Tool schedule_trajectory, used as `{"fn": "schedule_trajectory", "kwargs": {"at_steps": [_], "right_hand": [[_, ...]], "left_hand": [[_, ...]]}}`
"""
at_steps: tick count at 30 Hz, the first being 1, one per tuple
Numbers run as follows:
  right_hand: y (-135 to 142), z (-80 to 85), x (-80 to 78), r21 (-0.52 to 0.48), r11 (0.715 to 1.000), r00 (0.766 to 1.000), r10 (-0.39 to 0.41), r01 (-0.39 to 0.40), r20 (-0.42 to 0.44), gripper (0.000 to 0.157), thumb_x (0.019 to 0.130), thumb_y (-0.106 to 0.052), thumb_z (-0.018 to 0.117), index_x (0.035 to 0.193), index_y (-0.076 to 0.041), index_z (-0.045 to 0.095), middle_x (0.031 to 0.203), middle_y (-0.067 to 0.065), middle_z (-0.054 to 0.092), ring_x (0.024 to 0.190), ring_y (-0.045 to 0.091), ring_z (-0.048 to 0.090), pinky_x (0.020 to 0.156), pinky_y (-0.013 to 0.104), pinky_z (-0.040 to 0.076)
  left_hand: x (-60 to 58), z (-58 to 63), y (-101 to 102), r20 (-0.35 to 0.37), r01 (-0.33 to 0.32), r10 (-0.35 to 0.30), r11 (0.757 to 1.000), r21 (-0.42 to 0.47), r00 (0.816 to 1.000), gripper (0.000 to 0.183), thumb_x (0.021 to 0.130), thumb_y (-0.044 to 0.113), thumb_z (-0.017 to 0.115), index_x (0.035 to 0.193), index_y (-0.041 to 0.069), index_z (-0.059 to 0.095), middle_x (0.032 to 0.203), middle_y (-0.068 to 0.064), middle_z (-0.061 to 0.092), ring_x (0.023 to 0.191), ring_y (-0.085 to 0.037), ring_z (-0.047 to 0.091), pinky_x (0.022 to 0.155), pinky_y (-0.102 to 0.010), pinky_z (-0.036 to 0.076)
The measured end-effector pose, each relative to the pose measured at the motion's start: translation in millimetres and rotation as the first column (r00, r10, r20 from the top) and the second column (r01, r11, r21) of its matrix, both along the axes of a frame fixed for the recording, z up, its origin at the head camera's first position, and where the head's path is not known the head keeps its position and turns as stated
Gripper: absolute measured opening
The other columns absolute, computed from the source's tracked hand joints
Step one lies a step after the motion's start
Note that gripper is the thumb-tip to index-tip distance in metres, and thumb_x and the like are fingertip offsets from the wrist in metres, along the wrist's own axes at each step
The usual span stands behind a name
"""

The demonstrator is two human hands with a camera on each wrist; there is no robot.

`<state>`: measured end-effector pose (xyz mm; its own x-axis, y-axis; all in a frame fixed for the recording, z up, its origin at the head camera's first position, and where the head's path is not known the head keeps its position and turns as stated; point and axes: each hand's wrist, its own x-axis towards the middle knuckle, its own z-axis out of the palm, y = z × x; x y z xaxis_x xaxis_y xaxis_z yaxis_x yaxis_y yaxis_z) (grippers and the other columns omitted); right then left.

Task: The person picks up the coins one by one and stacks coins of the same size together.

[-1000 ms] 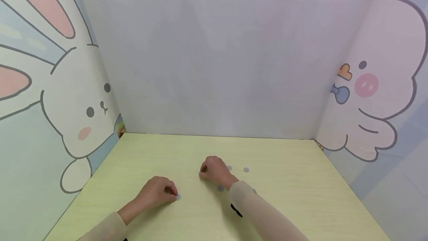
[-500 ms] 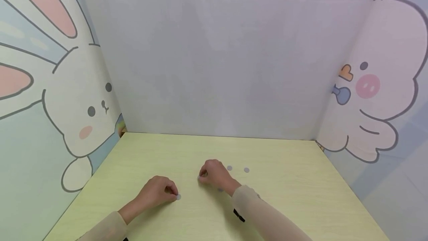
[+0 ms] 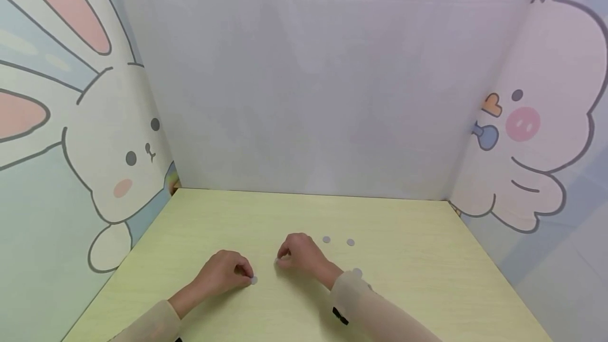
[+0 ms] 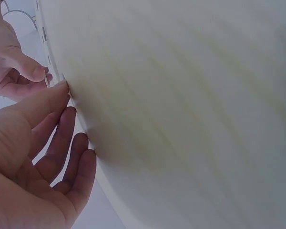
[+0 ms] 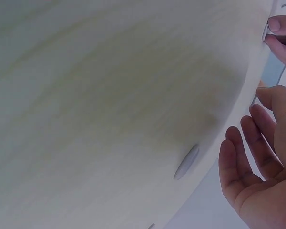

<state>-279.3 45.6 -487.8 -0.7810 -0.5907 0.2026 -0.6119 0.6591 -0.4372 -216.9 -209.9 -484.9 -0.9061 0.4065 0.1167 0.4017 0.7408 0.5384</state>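
Observation:
On the left of the table, my left hand (image 3: 224, 273) pinches a small silver-grey coin (image 3: 254, 280) between thumb and forefinger, low over the surface. My right hand (image 3: 304, 257) is further back and to the right; a second coin (image 3: 278, 261) is at its pinched thumb and forefinger. Seen from the right wrist, the left fingers hold their coin (image 5: 265, 32) on edge, while the right hand (image 5: 262, 162) has its other fingers loosely bent. From the left wrist, both hands are close together, the left hand (image 4: 43, 157) nearer the camera.
Beyond the right hand lie a coin (image 3: 326, 239) and another coin (image 3: 350, 242). One more coin (image 3: 357, 272) shows beside the right sleeve (image 3: 353, 294). The pale yellow table (image 3: 404, 220) ends at a grey back sheet (image 3: 313, 94), with cartoon-printed sheets on both sides.
My right hand has moved toward me and slightly left with its coin, nearing the left hand. A coin beside the right sleeve has come into view, another under the wrist is hidden. The left hand stays.

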Motion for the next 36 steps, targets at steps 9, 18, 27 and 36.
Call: {"fn": "schedule_trajectory", "kwargs": {"at_steps": [9,18,27,36], "right_hand": [[-8.6,3.2,9.9,-0.020,0.999,0.999,0.048,-0.049,-0.017,0.005,0.089,-0.019,0.086,0.090,-0.014,0.086,0.078,-0.011,0.068,0.073,-0.001,0.053,0.072,0.016,0.047],[-18.1,4.5,17.3,0.008,0.997,0.996,0.081,-0.081,-0.036,0.003,0.088,-0.020,0.087,0.090,-0.017,0.087,0.080,-0.010,0.070,0.074,-0.001,0.055,0.072,0.014,0.046],[-25.9,2.4,22.7,0.034,0.993,0.990,0.119,-0.117,-0.069,0.004,0.089,-0.021,0.087,0.089,-0.017,0.086,0.079,-0.010,0.070,0.071,-0.004,0.051,0.070,0.011,0.043],[-32.6,4.9,28.7,0.051,0.989,0.987,0.140,-0.136,-0.084,0.003,0.088,-0.019,0.087,0.088,-0.016,0.086,0.079,-0.009,0.071,0.068,-0.005,0.048,0.066,0.010,0.040]], "left_hand": [[0.2,0.3,-0.5,-0.012,0.003,-0.003,1.000,-0.011,1.000,0.013,0.085,0.025,0.091,0.082,0.025,0.079,0.078,0.020,0.068,0.072,0.003,0.055,0.070,-0.026,0.048],[0.0,2.5,0.2,-0.011,0.013,-0.013,1.000,0.004,1.000,0.011,0.087,0.026,0.090,0.083,0.023,0.080,0.079,0.019,0.070,0.072,0.003,0.056,0.070,-0.026,0.049],[-0.8,1.6,0.1,-0.012,0.014,-0.014,1.000,0.009,1.000,0.010,0.085,0.024,0.091,0.083,0.022,0.081,0.079,0.019,0.070,0.073,0.004,0.057,0.069,-0.026,0.049],[-1.0,0.0,-1.7,0.000,0.018,-0.018,1.000,0.007,1.000,0.011,0.084,0.019,0.091,0.083,0.024,0.082,0.079,0.020,0.072,0.074,0.003,0.058,0.069,-0.026,0.050]]}}
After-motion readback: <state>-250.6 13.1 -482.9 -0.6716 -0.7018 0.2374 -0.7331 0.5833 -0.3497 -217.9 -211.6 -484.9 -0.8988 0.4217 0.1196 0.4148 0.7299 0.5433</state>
